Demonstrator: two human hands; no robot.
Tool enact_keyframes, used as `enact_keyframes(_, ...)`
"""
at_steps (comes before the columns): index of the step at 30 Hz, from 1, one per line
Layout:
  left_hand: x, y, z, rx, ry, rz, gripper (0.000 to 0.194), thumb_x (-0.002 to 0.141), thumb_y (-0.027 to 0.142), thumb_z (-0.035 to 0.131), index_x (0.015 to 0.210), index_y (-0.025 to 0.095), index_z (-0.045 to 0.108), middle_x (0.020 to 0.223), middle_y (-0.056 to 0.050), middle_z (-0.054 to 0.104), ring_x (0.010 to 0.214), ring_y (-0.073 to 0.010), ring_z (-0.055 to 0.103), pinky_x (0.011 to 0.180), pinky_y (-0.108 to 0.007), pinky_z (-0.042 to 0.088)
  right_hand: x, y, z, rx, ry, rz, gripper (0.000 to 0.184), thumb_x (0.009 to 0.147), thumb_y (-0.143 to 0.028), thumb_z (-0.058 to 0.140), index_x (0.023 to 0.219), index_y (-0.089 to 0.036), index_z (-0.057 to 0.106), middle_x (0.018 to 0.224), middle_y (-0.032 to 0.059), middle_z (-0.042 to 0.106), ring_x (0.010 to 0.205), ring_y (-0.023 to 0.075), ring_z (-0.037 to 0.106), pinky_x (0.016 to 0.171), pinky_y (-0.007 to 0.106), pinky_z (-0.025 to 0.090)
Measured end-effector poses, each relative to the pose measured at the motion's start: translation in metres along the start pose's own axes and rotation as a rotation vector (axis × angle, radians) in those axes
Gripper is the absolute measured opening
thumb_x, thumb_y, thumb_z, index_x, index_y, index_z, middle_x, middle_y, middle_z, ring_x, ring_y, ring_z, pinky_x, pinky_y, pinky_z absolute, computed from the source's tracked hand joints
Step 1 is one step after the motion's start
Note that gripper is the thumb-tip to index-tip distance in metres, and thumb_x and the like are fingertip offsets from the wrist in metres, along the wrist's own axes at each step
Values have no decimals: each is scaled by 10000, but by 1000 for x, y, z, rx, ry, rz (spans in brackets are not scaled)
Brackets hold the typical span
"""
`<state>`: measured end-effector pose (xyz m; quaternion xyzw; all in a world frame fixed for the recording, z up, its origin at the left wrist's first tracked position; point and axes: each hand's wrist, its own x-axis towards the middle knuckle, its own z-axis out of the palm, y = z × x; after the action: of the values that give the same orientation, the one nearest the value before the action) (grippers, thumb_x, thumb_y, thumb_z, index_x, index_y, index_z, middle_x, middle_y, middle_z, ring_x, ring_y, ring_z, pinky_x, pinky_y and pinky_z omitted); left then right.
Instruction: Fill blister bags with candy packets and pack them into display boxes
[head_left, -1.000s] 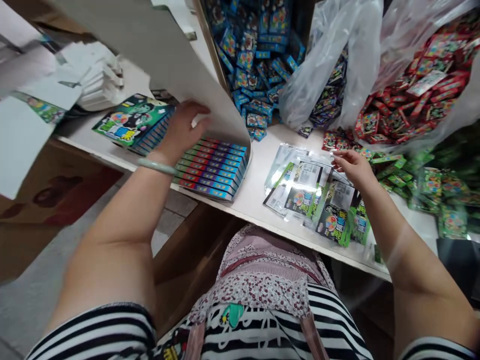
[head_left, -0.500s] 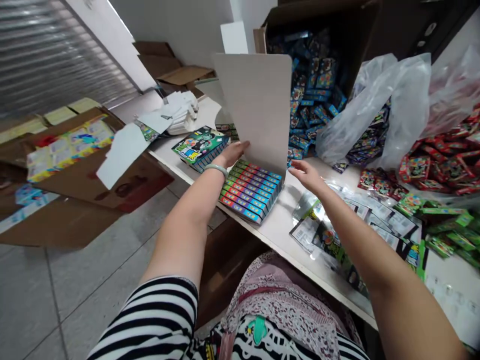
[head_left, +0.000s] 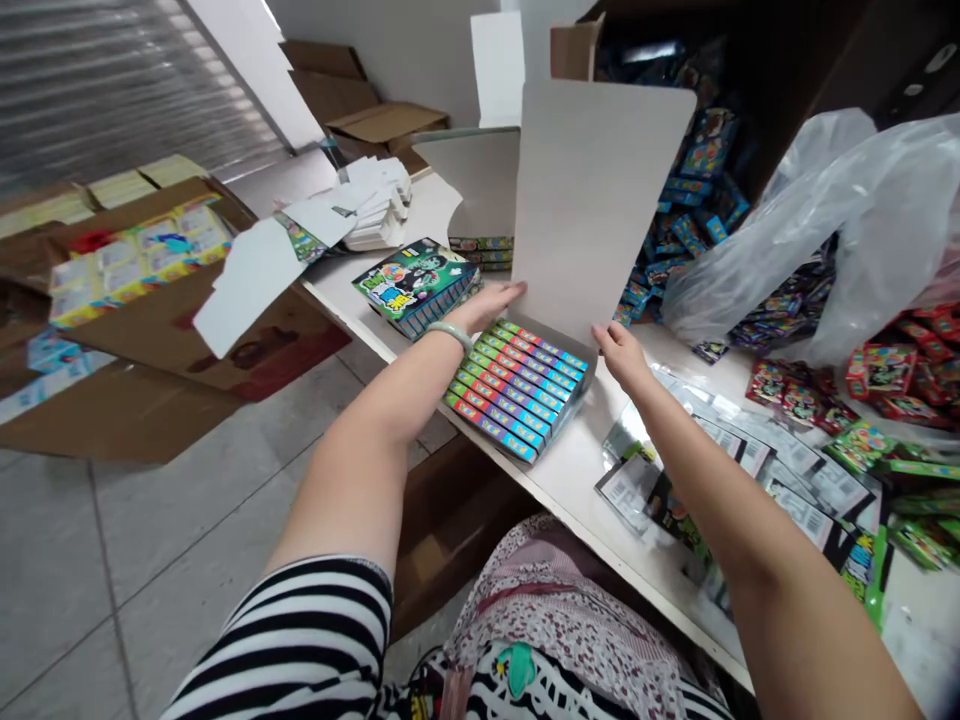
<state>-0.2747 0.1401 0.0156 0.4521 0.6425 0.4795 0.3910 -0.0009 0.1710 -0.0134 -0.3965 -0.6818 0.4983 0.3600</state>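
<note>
A display box (head_left: 517, 385) filled with rows of small green, red, purple and blue packs lies near the table's front edge. Its tall white lid (head_left: 600, 200) stands upright at the back. My left hand (head_left: 487, 308), with a pale bangle at the wrist, reaches along the box's left side, fingers stretched out against the lower left of the lid. At the lid's lower right edge, my right hand (head_left: 621, 352) pinches the card between thumb and fingers. A closed printed box (head_left: 416, 285) rests just left of my left hand.
Behind are a carton of blue packs (head_left: 694, 215) and a clear plastic bag (head_left: 817, 240). Red packs (head_left: 892, 365), green packs (head_left: 922, 490) and printed sleeves (head_left: 757, 470) lie right. White card pieces (head_left: 379, 200) and an open carton (head_left: 172, 330) are left.
My right hand has come in to the lid's lower right edge and closed on it. The lid now leans more to the right. The view has shifted slightly.
</note>
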Motion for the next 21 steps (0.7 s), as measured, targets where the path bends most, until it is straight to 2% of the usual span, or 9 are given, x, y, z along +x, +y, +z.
enact_keyframes(4, -3, 2, -4, 84, 47, 17, 296, 938, 379, 568, 1080, 128, 637, 1030, -99, 709, 958, -195, 661, 935, -352, 495, -34, -6, -26, 1, -86, -68, 519, 778, -504, 699, 1194, -207, 608, 1239, 129, 664, 1070, 250, 645, 978, 449, 512)
enact_keyframes(7, -10, 7, -11, 148, 150, 75, 267, 943, 342, 589, 1116, 139, 601, 1020, -70, 689, 904, -157, 641, 920, -342, 504, -70, -10, -65, -48, -91, -48, 458, 789, -451, 703, 1175, -210, 645, 1250, 127, 671, 1067, 252, 658, 968, 464, 525)
enact_keyframes(9, -19, 14, -16, 154, 265, 128, 309, 927, 376, 643, 1128, 154, 568, 969, -35, 678, 859, -130, 620, 935, -348, 509, -92, -8, -104, -80, -33, -37, 399, 806, -438, 689, 1133, -210, 677, 1180, 107, 704, 1028, 241, 675, 948, 447, 539)
enact_keyframes(11, -36, 23, -15, 144, 340, 188, 403, 902, 460, 682, 1143, 178, 526, 916, 12, 651, 825, -101, 586, 976, -359, 499, -114, -3, -152, -132, 109, -34, 349, 825, -422, 666, 1101, -210, 696, 1084, 84, 733, 969, 227, 691, 928, 423, 548)
enact_keyframes(13, -63, 34, -4, 152, 386, 397, 507, 833, 575, 723, 1110, 194, 537, 859, 38, 634, 810, -103, 593, 949, -363, 521, -136, 6, -202, -261, 305, 2, 304, 842, -399, 643, 1066, -205, 712, 995, 76, 747, 908, 227, 698, 892, 411, 556)
enact_keyframes(15, -99, 45, 23, 135, 327, 610, 511, 838, 598, 700, 1148, 218, 557, 910, 22, 645, 859, -128, 633, 936, -362, 527, -156, 15, -241, -476, 405, 85, 271, 851, -381, 630, 1019, -194, 732, 944, 83, 753, 871, 245, 695, 859, 421, 555)
enact_keyframes(17, -142, 53, 66, 199, 113, 646, 402, 917, 532, 619, 1187, 237, 576, 980, -15, 666, 905, -151, 657, 917, -361, 535, -169, 23, -258, -693, 295, 154, 266, 850, -364, 645, 1008, -178, 748, 970, 101, 755, 892, 270, 689, 865, 437, 542)
enact_keyframes(19, -179, 52, 121, 372, -216, 602, 329, 943, 493, 567, 1144, 238, 615, 1013, -44, 695, 952, -180, 669, 928, -371, 541, -173, 27, -250, -824, 78, 145, 312, 864, -361, 654, 1083, -158, 743, 1081, 129, 741, 999, 296, 673, 925, 446, 516)
enact_keyframes(21, -202, 42, 178, 550, -546, 536, 455, 902, 511, 602, 1240, 206, 595, 1237, -112, 666, 1178, -252, 625, 1058, -424, 492, -168, 27, -226, -901, -78, 99, 452, 869, -386, 681, 1246, -136, 679, 1253, 164, 680, 1171, 325, 609, 1022, 453, 465)
